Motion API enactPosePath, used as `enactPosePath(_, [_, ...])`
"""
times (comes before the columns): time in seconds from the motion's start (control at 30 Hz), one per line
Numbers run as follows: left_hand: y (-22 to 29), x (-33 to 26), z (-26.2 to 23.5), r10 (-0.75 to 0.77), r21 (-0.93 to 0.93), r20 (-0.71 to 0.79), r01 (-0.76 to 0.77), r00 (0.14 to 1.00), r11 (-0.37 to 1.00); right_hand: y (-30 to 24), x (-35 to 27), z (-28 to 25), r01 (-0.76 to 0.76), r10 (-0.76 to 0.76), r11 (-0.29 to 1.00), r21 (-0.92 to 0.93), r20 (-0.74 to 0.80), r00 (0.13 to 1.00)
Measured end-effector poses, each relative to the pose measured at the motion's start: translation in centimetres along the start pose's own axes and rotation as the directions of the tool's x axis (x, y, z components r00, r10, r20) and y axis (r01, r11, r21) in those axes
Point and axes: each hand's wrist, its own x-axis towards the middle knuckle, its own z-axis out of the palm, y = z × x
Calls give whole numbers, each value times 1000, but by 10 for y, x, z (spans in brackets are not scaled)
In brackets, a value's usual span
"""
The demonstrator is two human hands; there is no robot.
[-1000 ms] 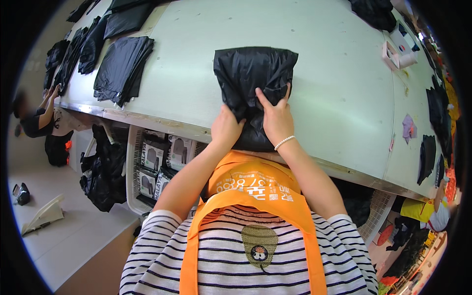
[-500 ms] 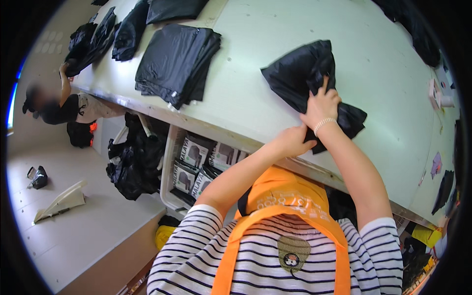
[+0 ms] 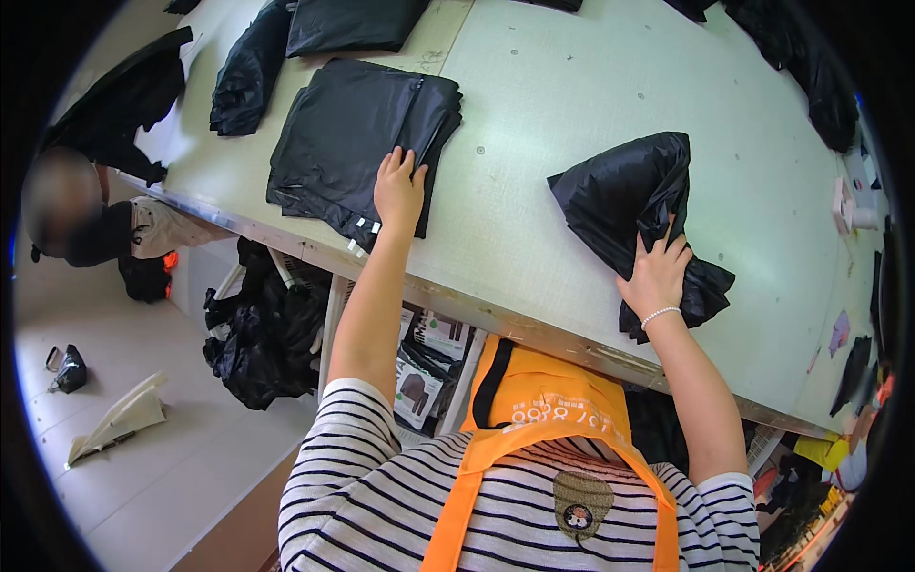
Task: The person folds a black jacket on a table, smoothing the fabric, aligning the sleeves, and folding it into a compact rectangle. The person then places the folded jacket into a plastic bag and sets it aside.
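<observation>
My left hand [image 3: 399, 194] lies on a stack of folded black fabric pieces [image 3: 334, 143] at the left of the table, fingers stretched over its right side. Small white tags stick out at the stack's near edge. To the right, my right hand [image 3: 658, 272] grips a bunched black fabric piece [image 3: 620, 186]. Its fingertips press into the folds, partly hidden by them. Wide at the far end, the bunched piece narrows toward my hand, and its loose end [image 3: 705, 286] spreads out to the right.
The pale table [image 3: 534, 105] has its near edge by my orange apron [image 3: 562, 381]. Under it stand a white crate with packaged goods [image 3: 419, 381] and a heap of black fabric [image 3: 262, 334]. A person [image 3: 105, 229] handles black fabric [image 3: 124, 95] at the far left. More folded black fabric [image 3: 357, 24] lies behind the stack.
My left hand has left the bunched piece and moved left onto the folded stack. My right hand stays on the bunched piece. The person at the left has shifted the fabric there.
</observation>
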Motion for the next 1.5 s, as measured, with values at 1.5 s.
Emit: enactPosePath(1.5, [266, -136, 43, 661, -590, 134, -476, 738, 652, 115, -219, 23, 21, -191, 567, 824, 106, 976])
